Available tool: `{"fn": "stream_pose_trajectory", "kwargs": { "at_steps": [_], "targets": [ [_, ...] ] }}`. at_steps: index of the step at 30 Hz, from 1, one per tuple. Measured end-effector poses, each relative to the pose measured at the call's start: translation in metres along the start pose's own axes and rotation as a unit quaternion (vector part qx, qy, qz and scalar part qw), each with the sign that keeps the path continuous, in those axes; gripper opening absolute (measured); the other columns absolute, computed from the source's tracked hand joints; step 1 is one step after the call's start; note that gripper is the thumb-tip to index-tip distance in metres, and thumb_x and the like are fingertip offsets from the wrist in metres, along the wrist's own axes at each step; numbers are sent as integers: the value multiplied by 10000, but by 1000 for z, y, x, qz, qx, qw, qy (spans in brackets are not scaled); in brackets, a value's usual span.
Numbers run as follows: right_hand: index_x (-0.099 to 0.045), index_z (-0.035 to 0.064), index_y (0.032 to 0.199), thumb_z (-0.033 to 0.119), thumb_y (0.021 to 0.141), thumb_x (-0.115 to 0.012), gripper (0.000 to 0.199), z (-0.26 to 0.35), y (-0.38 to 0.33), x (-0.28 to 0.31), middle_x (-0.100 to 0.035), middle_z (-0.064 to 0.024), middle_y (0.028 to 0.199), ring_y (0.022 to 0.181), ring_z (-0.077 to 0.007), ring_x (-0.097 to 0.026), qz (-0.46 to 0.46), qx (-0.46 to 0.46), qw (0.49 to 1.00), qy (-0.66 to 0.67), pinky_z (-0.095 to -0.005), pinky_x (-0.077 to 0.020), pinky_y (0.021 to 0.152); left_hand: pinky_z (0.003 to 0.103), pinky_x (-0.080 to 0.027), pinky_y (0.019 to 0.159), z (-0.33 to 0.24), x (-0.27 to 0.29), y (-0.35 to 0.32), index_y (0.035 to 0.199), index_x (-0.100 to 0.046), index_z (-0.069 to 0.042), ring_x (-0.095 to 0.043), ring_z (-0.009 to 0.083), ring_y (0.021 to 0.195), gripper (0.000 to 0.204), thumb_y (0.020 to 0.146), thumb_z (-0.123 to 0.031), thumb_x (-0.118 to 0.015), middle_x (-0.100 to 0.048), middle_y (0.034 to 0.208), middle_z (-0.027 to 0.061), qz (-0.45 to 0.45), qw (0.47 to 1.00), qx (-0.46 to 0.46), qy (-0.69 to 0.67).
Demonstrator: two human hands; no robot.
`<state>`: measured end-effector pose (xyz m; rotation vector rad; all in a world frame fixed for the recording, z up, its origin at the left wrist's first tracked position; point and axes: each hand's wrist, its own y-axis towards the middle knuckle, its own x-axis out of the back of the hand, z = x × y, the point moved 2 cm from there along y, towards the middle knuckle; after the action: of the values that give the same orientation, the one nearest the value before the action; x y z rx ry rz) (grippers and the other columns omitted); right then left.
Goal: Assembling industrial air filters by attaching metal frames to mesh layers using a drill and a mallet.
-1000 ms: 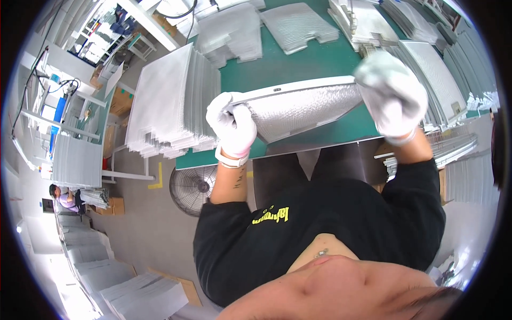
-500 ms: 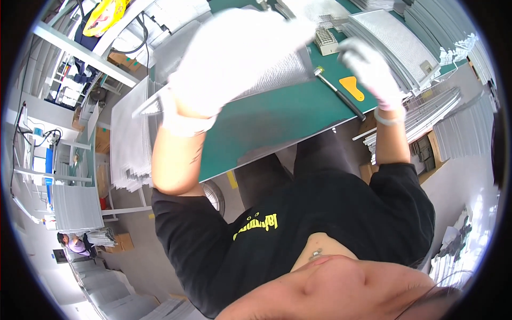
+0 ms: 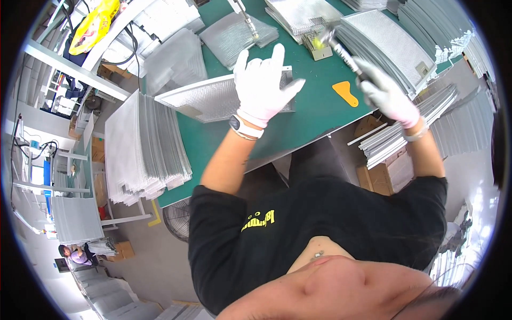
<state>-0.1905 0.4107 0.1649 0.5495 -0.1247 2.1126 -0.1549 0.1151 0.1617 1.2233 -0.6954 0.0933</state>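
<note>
My left hand [image 3: 266, 92], in a white glove, is open with its fingers and thumb spread. It is in front of a framed metal mesh panel [image 3: 208, 101] that stands tilted on the green tabletop [image 3: 298, 120]; whether it touches the panel, I cannot tell. My right hand [image 3: 388, 96], also gloved in white, is closed round the dark handle of a hammer [image 3: 345, 57]. The hammer's head is raised and blurred by motion, near a small box of pale pieces [image 3: 318, 52]. A yellow spreader [image 3: 345, 93] lies flat between my hands.
Stacked mesh panels [image 3: 144, 144] stand at the table's left edge, with another stack [image 3: 386, 48] at the far right. More mesh sheets [image 3: 234, 40] lie at the back, under a thin metal rod [image 3: 245, 18]. White strips [image 3: 405, 130] jut out beside my right forearm. Further left sits another person [image 3: 79, 255].
My left hand has come down from close to the camera to the panel. The hammer, lying on the table before, is now lifted in my right hand.
</note>
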Motion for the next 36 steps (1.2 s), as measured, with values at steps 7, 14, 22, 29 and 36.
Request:
{"fn": "stream_pose_trajectory", "kwargs": {
  "at_steps": [7,14,22,29,36],
  "targets": [
    [-279,30,1570,202,1050,-490,587,77,2,18,-586,-95,951,584,-118,-529,-33,216,976,21,-239,-468,575,434,-431,893,0,-17,5,1338,-573,-14,-548,225,729,815,689,-449,-802,-583,748,28,2,988,152,-1],
    [-362,75,1541,44,980,-507,580,98,18,-3,-607,-166,917,768,-351,-617,-63,342,831,-435,-405,-524,756,423,-426,840,5,-23,0,1338,-572,-23,-539,232,722,800,687,-427,-802,-560,733,34,-27,991,134,12],
    [-465,54,1475,185,1012,-530,486,87,16,-13,-674,-213,1031,878,-369,-663,21,163,886,-433,-440,-517,853,421,-430,765,6,-17,4,1287,-595,-39,-553,256,670,751,684,-433,-807,-541,665,51,-25,990,137,-17],
    [-467,120,1485,125,989,-527,500,72,10,-23,-682,-221,1100,884,-357,-679,-174,315,833,-421,-404,-523,805,498,-426,1034,-3,2,25,1404,-533,-83,-653,328,1053,737,782,-396,-776,-686,1102,183,197,944,258,-51],
    [-462,178,1491,149,951,-550,549,-74,21,-60,-674,-239,1056,901,-380,-670,-37,-11,961,-275,-416,-528,823,431,-430,676,6,-23,1,1222,-649,-112,-565,254,627,605,726,-428,-788,-536,658,33,-32,996,78,32]
  ]
}}
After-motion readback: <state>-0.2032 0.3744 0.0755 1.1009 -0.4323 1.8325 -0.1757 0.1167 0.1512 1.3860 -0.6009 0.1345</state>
